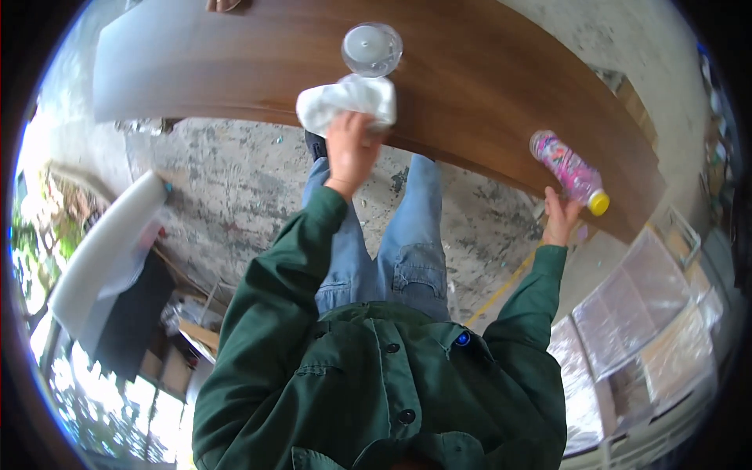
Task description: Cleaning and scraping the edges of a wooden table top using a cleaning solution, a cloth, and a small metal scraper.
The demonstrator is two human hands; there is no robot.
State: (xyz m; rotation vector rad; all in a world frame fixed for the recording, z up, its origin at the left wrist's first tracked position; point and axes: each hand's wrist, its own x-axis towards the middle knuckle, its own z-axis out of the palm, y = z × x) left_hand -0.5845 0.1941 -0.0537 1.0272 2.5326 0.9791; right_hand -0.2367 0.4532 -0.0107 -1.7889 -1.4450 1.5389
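My left hand [352, 153] is closed on a bunched white cloth [337, 102] at the near edge of a brown wooden table [462, 86]. Motion slightly blurs the cloth. Just beyond it stands a round clear container [372, 48] with a whitish disc inside; whether the two touch is unclear. At the right part of the table is a clear bottle [570, 166] with a pink patterned label and a yellow cap, tilted with its cap toward me. My right hand [558, 219] grips it near the cap, its fingers partly hidden behind the bottle.
A brown object [223, 4] is cut off at the top edge. Below the table lies a stained concrete floor [227, 196]. Left of me stand a large white roll [110, 251] and a dark panel [133, 313]. Plastic-wrapped boxes [634, 313] are at the right.
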